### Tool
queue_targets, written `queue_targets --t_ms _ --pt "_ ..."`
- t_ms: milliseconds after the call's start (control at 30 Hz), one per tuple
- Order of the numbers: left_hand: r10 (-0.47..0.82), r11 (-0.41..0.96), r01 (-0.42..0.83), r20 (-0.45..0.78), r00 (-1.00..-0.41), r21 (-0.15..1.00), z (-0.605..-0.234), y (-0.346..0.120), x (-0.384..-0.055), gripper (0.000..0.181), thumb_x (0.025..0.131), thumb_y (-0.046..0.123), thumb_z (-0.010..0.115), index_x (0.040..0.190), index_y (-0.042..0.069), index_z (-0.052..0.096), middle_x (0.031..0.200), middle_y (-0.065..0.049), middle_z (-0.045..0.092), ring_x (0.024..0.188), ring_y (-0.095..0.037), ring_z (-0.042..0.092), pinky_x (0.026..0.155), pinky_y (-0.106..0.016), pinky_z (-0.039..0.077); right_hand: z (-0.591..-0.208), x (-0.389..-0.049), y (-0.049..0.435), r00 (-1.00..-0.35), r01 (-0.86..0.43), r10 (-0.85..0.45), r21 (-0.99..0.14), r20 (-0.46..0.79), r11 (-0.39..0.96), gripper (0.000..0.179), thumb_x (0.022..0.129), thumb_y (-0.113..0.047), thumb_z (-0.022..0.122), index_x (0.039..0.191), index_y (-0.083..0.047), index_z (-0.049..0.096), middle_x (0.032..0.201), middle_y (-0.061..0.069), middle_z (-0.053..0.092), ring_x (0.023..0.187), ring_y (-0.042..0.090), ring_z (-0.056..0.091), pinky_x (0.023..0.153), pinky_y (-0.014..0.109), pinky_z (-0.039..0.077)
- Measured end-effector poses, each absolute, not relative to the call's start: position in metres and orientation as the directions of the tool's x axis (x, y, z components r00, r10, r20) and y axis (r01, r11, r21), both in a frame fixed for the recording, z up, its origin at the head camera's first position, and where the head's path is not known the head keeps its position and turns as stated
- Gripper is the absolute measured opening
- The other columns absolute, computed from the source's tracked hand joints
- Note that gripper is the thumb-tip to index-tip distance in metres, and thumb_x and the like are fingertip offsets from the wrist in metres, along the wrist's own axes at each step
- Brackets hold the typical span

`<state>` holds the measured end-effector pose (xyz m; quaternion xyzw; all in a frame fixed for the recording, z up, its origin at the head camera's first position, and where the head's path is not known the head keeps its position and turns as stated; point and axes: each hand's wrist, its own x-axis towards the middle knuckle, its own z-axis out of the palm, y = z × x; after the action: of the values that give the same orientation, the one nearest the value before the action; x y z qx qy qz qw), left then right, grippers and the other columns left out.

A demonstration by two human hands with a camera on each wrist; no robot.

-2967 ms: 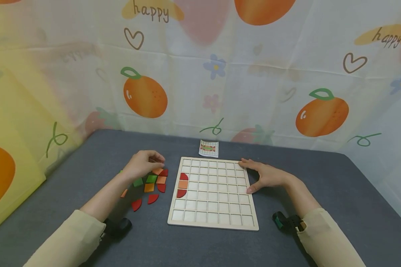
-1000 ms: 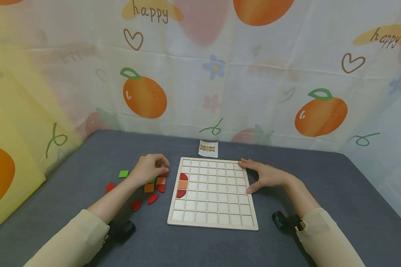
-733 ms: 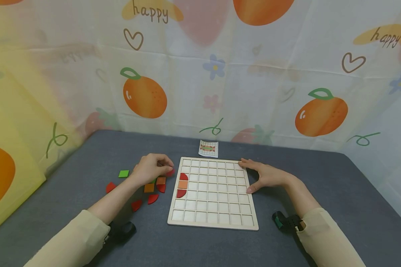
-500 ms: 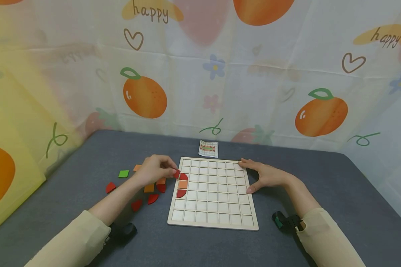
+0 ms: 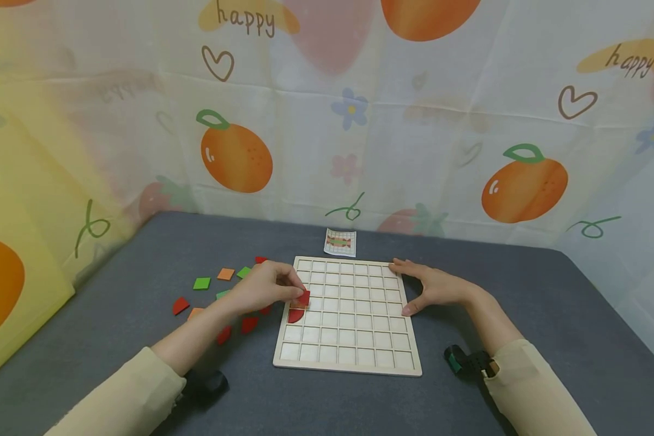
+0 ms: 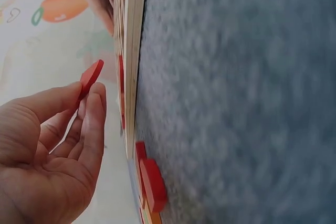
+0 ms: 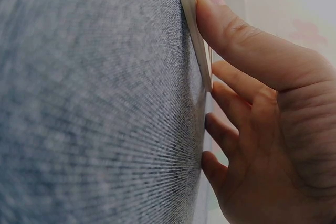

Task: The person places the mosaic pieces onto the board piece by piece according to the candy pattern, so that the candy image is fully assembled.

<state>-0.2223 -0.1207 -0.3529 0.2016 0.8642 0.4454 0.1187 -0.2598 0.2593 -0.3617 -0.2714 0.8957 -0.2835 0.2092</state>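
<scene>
My left hand (image 5: 267, 287) pinches a small red tile (image 5: 304, 298) between thumb and fingertips, above the left column of the pale wooden grid board (image 5: 354, 334). In the left wrist view the tile (image 6: 92, 76) is tilted and held clear of the board. Just below it, a red quarter-round tile (image 5: 296, 316) lies in a cell of that column; the cells above it are partly hidden by my hand. My right hand (image 5: 436, 286) rests at the board's right edge, thumb and fingers spread, as the right wrist view also shows.
Loose tiles lie left of the board, partly under my left arm: green (image 5: 201, 283), orange (image 5: 226, 274) and red (image 5: 180, 305) ones among them. A small card (image 5: 340, 243) printed with a coloured grid pattern lies behind the board. A patterned cloth (image 5: 414, 121) hangs behind the table.
My left hand has moved right from the loose tiles to over the board's left column, bringing a red tile with it. The right hand has stayed at the board's edge.
</scene>
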Motion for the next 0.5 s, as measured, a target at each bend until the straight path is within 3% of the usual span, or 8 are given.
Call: queue_targets --t_ms 500 --pt "0.532 0.562 0.307 -0.052 -0.845 0.768 -0.358 -0.103 -0.215 0.006 0.09 0.017 0.07 0.086 0.014 0.073 0.074 0.0 0.071 0.064 -0.012 0.056 0.06 -0.027 0.044 -0.36 -0.258 0.259 -0.765 -0.365 -0.606 -0.628 -0.218 0.688 0.105 0.076 -0.037 0.084 0.157 -0.009 0.024 0.168 0.017 0.006 0.154 0.044 -0.001 0.116 0.072 0.005"
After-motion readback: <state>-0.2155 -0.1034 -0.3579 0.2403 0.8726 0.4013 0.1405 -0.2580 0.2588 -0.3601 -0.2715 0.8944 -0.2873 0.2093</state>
